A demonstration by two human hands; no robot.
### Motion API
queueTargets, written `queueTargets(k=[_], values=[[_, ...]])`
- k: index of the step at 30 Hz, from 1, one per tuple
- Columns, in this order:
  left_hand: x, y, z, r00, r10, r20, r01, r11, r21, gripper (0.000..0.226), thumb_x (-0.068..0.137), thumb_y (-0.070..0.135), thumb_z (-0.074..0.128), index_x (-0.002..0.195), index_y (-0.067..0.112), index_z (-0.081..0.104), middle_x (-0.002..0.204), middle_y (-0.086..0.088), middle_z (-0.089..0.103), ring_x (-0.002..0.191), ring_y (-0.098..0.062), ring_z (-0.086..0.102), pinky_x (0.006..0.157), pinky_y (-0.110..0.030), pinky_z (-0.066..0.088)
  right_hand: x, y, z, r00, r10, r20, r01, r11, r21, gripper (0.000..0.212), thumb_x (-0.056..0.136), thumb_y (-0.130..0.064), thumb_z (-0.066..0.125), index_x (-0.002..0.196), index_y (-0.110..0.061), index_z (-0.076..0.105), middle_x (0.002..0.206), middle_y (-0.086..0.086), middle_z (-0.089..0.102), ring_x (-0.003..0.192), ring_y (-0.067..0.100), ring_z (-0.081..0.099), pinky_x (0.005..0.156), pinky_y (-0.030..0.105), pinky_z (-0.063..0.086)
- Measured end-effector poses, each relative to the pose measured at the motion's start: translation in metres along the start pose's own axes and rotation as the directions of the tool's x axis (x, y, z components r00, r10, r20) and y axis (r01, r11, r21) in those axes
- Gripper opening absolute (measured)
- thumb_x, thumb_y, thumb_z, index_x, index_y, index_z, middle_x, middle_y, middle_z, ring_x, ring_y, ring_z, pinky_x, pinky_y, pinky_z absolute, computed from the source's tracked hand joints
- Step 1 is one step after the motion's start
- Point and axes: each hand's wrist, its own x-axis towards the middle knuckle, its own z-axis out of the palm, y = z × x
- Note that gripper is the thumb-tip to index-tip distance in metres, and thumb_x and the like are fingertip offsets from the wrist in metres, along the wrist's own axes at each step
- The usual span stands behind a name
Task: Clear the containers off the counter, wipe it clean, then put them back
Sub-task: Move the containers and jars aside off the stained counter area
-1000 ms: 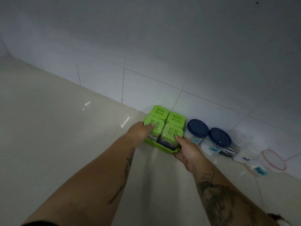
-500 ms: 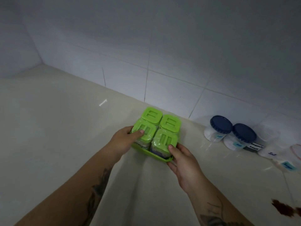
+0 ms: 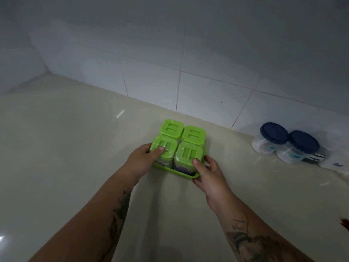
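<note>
Glossy cream counter [image 3: 66, 157] under white tile carries a green tray [image 3: 171, 170] of four lidded jars. Left hand [image 3: 140, 160] and right hand [image 3: 208, 172] are closed on its opposite edges, thumbs on the near lids. Rigid, light plastic, probably; the jars may shift, so keep it level.

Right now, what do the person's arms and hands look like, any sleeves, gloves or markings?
Both forearms are bare: no sleeves, gloves, rings or watch visible. The left hand has a thin dark tattoo running along its forearm. The right hand has a larger, denser dark tattoo on its forearm.
</note>
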Motion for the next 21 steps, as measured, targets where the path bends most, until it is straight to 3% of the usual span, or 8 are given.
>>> queueTargets(k=[2, 3, 5, 8, 14, 18, 21], values=[[0.000, 0.004, -0.004, 1.000, -0.019, 0.005, 0.019, 0.994, 0.104, 0.030, 0.088, 0.041, 0.064, 0.116, 0.030, 0.065, 0.113, 0.007, 0.068, 0.098, -0.008, 0.062, 0.076, -0.023, 0.045, 0.001, -0.003, -0.002, 1.000, 0.013, 0.004, -0.012, 0.999, -0.030, 0.061, 0.090, -0.030, 0.067, 0.142, -0.022, 0.037, 0.115, -0.003, 0.058, 0.107, 0.021, 0.061, 0.085, 0.035, 0.051], [0.000, 0.007, -0.006, 1.000, -0.014, -0.028, 0.019, 0.978, 0.206, 0.053, 0.086, 0.046, 0.064, 0.133, 0.026, 0.054, 0.130, 0.001, 0.059, 0.113, -0.014, 0.057, 0.086, -0.027, 0.044, 0.001, -0.005, -0.004, 1.000, 0.029, 0.010, -0.028, 0.999, -0.045, 0.063, 0.090, -0.032, 0.067, 0.144, -0.023, 0.035, 0.114, -0.004, 0.057, 0.107, 0.022, 0.061, 0.086, 0.036, 0.051], [0.003, 0.015, -0.007, 0.989, 0.064, -0.135, -0.005, 0.917, 0.400, 0.078, 0.083, 0.056, 0.061, 0.147, 0.021, 0.035, 0.149, -0.006, 0.041, 0.134, -0.023, 0.041, 0.105, -0.035, 0.036, 0.001, -0.011, -0.013, 0.998, 0.061, 0.013, -0.060, 0.996, -0.066, 0.069, 0.090, -0.038, 0.065, 0.147, -0.023, 0.031, 0.123, -0.001, 0.054, 0.111, 0.021, 0.057, 0.093, 0.040, 0.049], [0.002, 0.049, 0.014, 0.959, 0.243, -0.148, -0.154, 0.880, 0.449, 0.074, 0.085, 0.057, 0.057, 0.147, 0.020, 0.036, 0.152, -0.006, 0.036, 0.139, -0.022, 0.034, 0.112, -0.035, 0.028, 0.005, -0.028, -0.045, 0.998, 0.034, -0.056, -0.038, 0.996, -0.082, 0.068, 0.090, -0.046, 0.063, 0.147, -0.024, 0.033, 0.140, 0.004, 0.046, 0.120, 0.020, 0.050, 0.094, 0.043, 0.050], [0.014, 0.111, 0.105, 0.939, 0.323, 0.120, -0.343, 0.843, 0.415, 0.065, 0.087, 0.054, 0.058, 0.143, 0.025, 0.043, 0.150, 0.001, 0.038, 0.132, -0.018, 0.042, 0.107, -0.031, 0.033, 0.025, -0.085, -0.150, 0.942, -0.089, -0.323, 0.067, 0.995, -0.079, 0.062, 0.092, -0.040, 0.062, 0.146, -0.026, 0.036, 0.140, 0.000, 0.044, 0.120, 0.019, 0.047, 0.097, 0.042, 0.048], [0.033, 0.116, 0.186, 0.905, 0.324, 0.276, -0.420, 0.785, 0.455, 0.079, 0.079, 0.063, 0.059, 0.146, 0.028, 0.036, 0.152, 0.002, 0.034, 0.137, -0.016, 0.035, 0.114, -0.032, 0.024, 0.047, -0.106, -0.214, 0.871, -0.277, -0.406, 0.176, 0.947, -0.270, 0.068, 0.090, -0.032, 0.066, 0.148, -0.019, 0.035, 0.141, 0.000, 0.046, 0.126, 0.022, 0.047, 0.107, 0.040, 0.038], [0.048, 0.111, 0.245, 0.887, 0.277, 0.369, -0.434, 0.772, 0.464, 0.088, 0.076, 0.061, 0.063, 0.149, 0.031, 0.025, 0.154, 0.001, 0.029, 0.138, -0.019, 0.033, 0.114, -0.040, 0.028, 0.066, -0.103, -0.252, 0.838, -0.367, -0.404, 0.152, 0.867, -0.474, 0.081, 0.071, -0.033, 0.073, 0.144, -0.021, 0.041, 0.136, 0.005, 0.054, 0.120, 0.028, 0.054, 0.104, 0.047, 0.044]])
